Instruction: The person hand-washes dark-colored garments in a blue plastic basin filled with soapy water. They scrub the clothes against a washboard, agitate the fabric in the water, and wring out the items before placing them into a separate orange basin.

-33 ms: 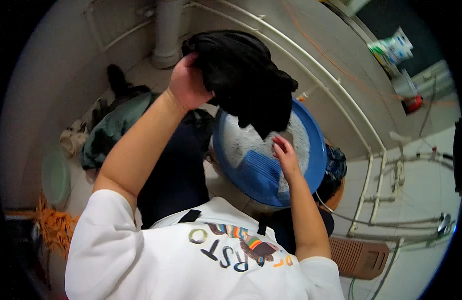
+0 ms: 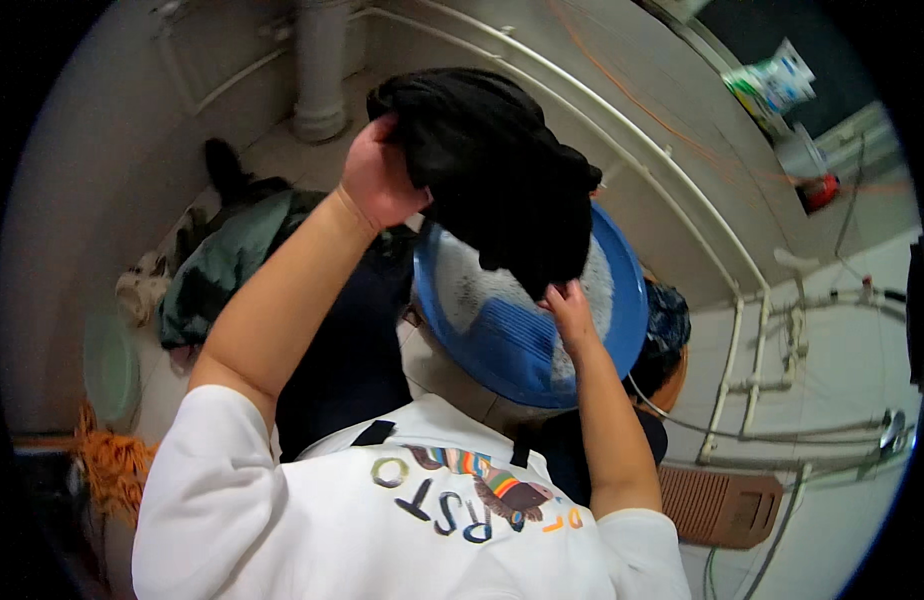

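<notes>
A bunched black garment (image 2: 492, 170) hangs over the far side of a round blue basin (image 2: 632, 300); its folds hide what kind of garment it is. My left hand (image 2: 382, 175) grips it at its upper left, the fingers partly tucked behind the cloth. At the lower hanging edge, the fingertips of my right hand (image 2: 574, 318) are pinched on the fabric. White suds (image 2: 462, 270) float in the basin below. A blue ribbed washboard (image 2: 512, 335) slants into the water on the near side.
Grey-green and dark clothes (image 2: 222, 250) lie heaped on the floor at left, near a pale green basin (image 2: 112, 370) and an orange stringy mop head (image 2: 117, 470). White pipes (image 2: 672, 200) run along the wall. At right are a brown washboard (image 2: 722, 508) and a hose (image 2: 782, 430).
My right hand was just below the garment with its fingers apart; now they have closed on its lower edge. My left hand keeps its hold.
</notes>
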A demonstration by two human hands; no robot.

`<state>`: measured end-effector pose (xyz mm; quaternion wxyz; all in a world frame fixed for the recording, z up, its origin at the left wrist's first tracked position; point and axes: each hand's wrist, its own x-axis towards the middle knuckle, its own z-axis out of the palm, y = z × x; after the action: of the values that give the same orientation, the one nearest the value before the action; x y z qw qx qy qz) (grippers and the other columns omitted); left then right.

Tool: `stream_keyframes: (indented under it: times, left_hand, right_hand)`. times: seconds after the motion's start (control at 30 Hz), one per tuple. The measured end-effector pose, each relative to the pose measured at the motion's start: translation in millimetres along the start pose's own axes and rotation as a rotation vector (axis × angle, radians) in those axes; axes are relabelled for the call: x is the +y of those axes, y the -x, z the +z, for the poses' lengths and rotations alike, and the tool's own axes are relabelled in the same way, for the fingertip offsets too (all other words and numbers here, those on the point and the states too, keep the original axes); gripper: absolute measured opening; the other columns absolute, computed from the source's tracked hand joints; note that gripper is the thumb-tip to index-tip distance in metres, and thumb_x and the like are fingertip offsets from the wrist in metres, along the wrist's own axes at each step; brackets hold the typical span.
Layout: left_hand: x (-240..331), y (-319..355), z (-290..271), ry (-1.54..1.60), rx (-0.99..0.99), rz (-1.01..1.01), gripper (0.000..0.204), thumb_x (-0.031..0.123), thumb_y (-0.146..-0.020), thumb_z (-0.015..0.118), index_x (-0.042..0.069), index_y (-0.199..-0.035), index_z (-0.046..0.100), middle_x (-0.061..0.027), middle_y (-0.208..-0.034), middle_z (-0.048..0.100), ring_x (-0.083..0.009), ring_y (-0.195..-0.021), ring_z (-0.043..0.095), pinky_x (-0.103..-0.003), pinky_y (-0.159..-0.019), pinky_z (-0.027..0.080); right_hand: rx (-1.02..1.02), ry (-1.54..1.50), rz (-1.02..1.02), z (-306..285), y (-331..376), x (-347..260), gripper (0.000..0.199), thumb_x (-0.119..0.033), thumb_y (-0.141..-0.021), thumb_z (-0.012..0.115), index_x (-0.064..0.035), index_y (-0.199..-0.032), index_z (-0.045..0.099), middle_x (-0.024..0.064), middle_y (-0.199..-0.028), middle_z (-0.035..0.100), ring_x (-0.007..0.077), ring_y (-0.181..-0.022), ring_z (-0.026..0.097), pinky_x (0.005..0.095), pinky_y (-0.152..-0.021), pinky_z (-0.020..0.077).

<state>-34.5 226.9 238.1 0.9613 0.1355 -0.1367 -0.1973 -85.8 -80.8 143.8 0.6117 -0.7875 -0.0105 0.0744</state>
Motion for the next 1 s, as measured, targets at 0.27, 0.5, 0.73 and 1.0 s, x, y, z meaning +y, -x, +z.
stream_keyframes:
  times: [0.27,0.5,0.73,1.0]
  left_hand:
    - [-113.1,-46.6,-22.1,-0.223,0.352,-0.286,0.045,0.028,-0.088,0.036,0.001,-0.124,0.036,-0.0153,-0.126,0.041,-0.03,-0.111,0.045,-0.046,-0.094,0.035]
    - [-151.8,-45.2,-96.2,-1.432,0.799,-0.306,0.067,0.03,-0.072,0.063,0.003,-0.127,0.034,-0.0211,-0.124,0.04,-0.0298,-0.11,0.044,-0.04,-0.09,0.037]
    - [-207.6,-37.0,-140.2,-2.234,-0.061,-0.646,0.061,0.039,-0.075,0.06,0.022,-0.129,0.038,-0.0228,-0.138,0.017,-0.0406,-0.126,0.021,-0.045,-0.1,0.026]
    - [-194.8,-44.1,-158.2,-2.016,-0.148,-0.876,0.062,0.037,-0.078,0.057,0.017,-0.131,0.032,-0.0168,-0.136,0.028,-0.0341,-0.121,0.034,-0.039,-0.097,0.032]
  right_hand:
    - [0.146,-0.459,-0.033,-77.2,-18.1,23.1,0.04,-0.019,-0.083,0.055,-0.0025,-0.118,0.046,0.0084,-0.116,0.049,0.0215,-0.101,0.049,0.0346,-0.087,0.0394]
    - [0.648,0.804,0.169,-131.3,-26.5,81.2,0.041,-0.032,-0.077,0.054,-0.0065,-0.109,0.053,0.0169,-0.112,0.048,0.0326,-0.102,0.047,0.0413,-0.084,0.0402]
    - [-0.02,1.191,0.137,-61.7,-37.9,97.1,0.069,-0.06,-0.073,0.049,-0.0281,-0.132,0.031,0.0103,-0.143,0.008,0.0387,-0.13,0.004,0.0617,-0.098,0.0065]
    - [-0.061,1.069,0.493,-103.0,-83.8,163.9,0.058,-0.044,-0.085,0.044,-0.0245,-0.135,0.023,0.0088,-0.141,0.017,0.0333,-0.127,0.02,0.0485,-0.101,0.0201]
